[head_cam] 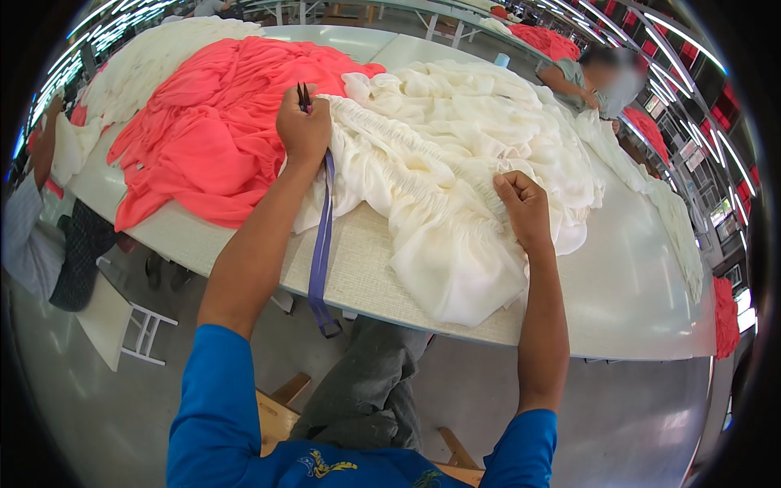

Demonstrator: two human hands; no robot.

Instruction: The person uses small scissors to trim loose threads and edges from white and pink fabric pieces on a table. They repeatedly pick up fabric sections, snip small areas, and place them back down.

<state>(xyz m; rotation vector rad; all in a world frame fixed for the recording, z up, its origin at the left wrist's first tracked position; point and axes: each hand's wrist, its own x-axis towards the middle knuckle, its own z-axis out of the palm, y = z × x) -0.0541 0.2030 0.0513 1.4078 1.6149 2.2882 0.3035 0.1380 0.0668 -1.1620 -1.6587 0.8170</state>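
Note:
A cream garment [421, 177] of thin, gathered fabric is stretched between my two hands, its shirred band running from one to the other. My left hand [304, 127] grips the band's upper left end and also holds dark thread snips [303, 97], blades pointing up. From below that hand a purple ribbon [321, 256] hangs over the table edge, with a dark loop at its lower end. My right hand [523, 204] pinches the garment at its right side. The lower part of the garment lies on the table near the front edge.
A coral-red fabric pile [213, 122] lies to the left, a cream fabric pile [488, 110] behind the garment. The pale table [628, 287] curves around me. Co-workers handle cloth at far left [36, 232] and upper right [570, 79]. A stool [274, 421] is under me.

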